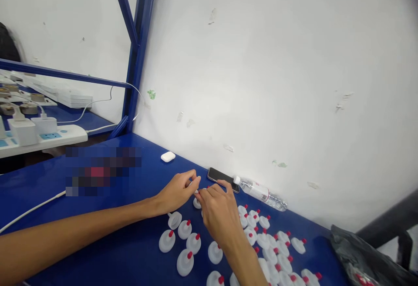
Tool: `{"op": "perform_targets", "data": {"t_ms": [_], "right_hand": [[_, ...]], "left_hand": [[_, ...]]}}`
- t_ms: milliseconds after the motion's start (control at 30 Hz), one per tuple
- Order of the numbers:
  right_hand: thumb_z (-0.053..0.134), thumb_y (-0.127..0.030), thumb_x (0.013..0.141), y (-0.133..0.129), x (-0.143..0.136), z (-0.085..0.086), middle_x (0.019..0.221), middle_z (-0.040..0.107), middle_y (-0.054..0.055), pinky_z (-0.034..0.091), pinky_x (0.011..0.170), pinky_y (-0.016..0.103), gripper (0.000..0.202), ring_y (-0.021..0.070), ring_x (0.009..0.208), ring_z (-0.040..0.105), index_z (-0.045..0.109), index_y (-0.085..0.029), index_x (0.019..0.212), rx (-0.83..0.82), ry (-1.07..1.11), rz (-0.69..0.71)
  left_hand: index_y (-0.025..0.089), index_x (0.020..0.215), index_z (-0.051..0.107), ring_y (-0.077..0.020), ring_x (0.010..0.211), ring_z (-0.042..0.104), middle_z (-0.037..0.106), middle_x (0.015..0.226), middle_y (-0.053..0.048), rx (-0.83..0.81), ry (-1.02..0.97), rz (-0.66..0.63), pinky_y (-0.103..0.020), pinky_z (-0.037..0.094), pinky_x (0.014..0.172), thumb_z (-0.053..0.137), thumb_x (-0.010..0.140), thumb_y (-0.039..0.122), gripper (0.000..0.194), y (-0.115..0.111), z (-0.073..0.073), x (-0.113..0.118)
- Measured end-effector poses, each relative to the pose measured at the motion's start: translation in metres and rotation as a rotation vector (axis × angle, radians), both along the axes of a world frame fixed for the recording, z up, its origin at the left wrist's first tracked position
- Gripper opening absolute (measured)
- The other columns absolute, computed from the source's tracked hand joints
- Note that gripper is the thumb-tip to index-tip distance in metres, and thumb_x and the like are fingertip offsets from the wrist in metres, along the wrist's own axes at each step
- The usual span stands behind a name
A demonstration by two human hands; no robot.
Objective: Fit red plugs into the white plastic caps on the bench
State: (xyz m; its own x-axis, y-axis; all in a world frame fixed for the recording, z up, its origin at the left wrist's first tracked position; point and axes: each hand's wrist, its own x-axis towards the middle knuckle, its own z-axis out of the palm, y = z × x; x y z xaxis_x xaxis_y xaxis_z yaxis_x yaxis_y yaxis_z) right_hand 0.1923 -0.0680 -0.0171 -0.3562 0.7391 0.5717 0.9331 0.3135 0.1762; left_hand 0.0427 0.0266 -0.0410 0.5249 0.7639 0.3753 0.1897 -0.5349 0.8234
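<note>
My left hand (178,192) and my right hand (219,210) meet fingertip to fingertip above the blue table. Both are closed in a pinch, and a sliver of something whitish shows between them; the fingers hide most of it. Under and around my hands lie several white translucent round nozzle caps with red tips, such as the cap (167,241) left of my right wrist and the cap (185,263) nearer the front. One white cap (175,220) below my left hand shows no red tip. Many more capped pieces (270,255) are spread right of my right forearm.
Along the wall lie a white earbud case (168,157), a black phone (222,178) and a clear plastic bottle (261,192). A black plastic bag (362,255) with red pieces sits at right. A power strip (65,134) and blue frame post (135,59) stand left. A white cable (35,210) crosses the table (137,251).
</note>
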Motion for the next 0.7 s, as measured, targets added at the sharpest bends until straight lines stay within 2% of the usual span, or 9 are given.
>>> {"op": "perform_targets", "data": {"t_ms": [133, 233, 300, 433, 567, 700], "right_hand": [[0.049, -0.015, 0.105, 0.0, -0.001, 0.001, 0.071, 0.069, 0.002, 0.04, 0.106, 0.046, 0.03, 0.02, 0.079, 0.064, 0.066, -0.021, 0.081, 0.066, -0.058, 0.011], [0.048, -0.014, 0.104, 0.0, -0.002, 0.003, 0.073, 0.069, 0.004, 0.038, 0.109, 0.048, 0.029, 0.0218, 0.083, 0.064, 0.068, -0.02, 0.084, 0.092, -0.104, 0.021], [0.048, -0.014, 0.103, -0.002, -0.003, 0.004, 0.074, 0.07, 0.004, 0.036, 0.111, 0.049, 0.028, 0.0221, 0.086, 0.064, 0.068, -0.021, 0.086, 0.09, -0.093, 0.028], [0.048, -0.012, 0.1, -0.007, -0.003, 0.006, 0.072, 0.066, 0.0, 0.034, 0.113, 0.048, 0.027, 0.0191, 0.082, 0.062, 0.06, -0.023, 0.078, 0.01, 0.092, 0.074], [0.045, -0.01, 0.099, -0.012, -0.004, 0.008, 0.072, 0.063, -0.005, 0.03, 0.113, 0.045, 0.029, 0.0152, 0.079, 0.06, 0.053, -0.023, 0.075, -0.134, 0.342, 0.159], [0.045, -0.013, 0.1, -0.014, -0.007, 0.012, 0.073, 0.064, -0.006, 0.028, 0.111, 0.044, 0.03, 0.0153, 0.08, 0.059, 0.053, -0.024, 0.074, -0.21, 0.463, 0.199]], "left_hand": [[0.022, 0.071, 0.046, -0.0138, 0.056, 0.046, 0.05, 0.064, 0.004, -0.056, -0.02, 0.006, -0.027, 0.038, 0.054, 0.038, 0.099, 0.049, 0.04, 0.0, 0.0, 0.005], [0.022, 0.07, 0.046, -0.0128, 0.049, 0.04, 0.039, 0.057, 0.006, -0.069, -0.014, -0.016, -0.027, 0.038, 0.049, 0.033, 0.1, 0.044, 0.039, -0.002, 0.001, 0.007], [0.023, 0.07, 0.045, -0.0126, 0.048, 0.039, 0.038, 0.056, 0.007, -0.033, -0.011, -0.02, -0.026, 0.037, 0.049, 0.03, 0.101, 0.041, 0.039, -0.003, 0.001, 0.007], [0.023, 0.076, 0.044, -0.0129, 0.055, 0.047, 0.05, 0.064, 0.004, 0.18, -0.001, -0.041, -0.026, 0.038, 0.054, 0.031, 0.103, 0.036, 0.033, -0.002, 0.002, -0.002], [0.023, 0.081, 0.048, -0.0126, 0.047, 0.044, 0.052, 0.058, 0.005, 0.497, 0.035, -0.143, -0.029, 0.032, 0.053, 0.04, 0.094, 0.025, 0.016, 0.004, 0.002, -0.017], [0.023, 0.08, 0.05, -0.0133, 0.044, 0.048, 0.055, 0.055, 0.004, 0.772, -0.043, -0.112, -0.029, 0.032, 0.049, 0.042, 0.09, 0.022, 0.013, 0.011, -0.004, -0.02]]}}
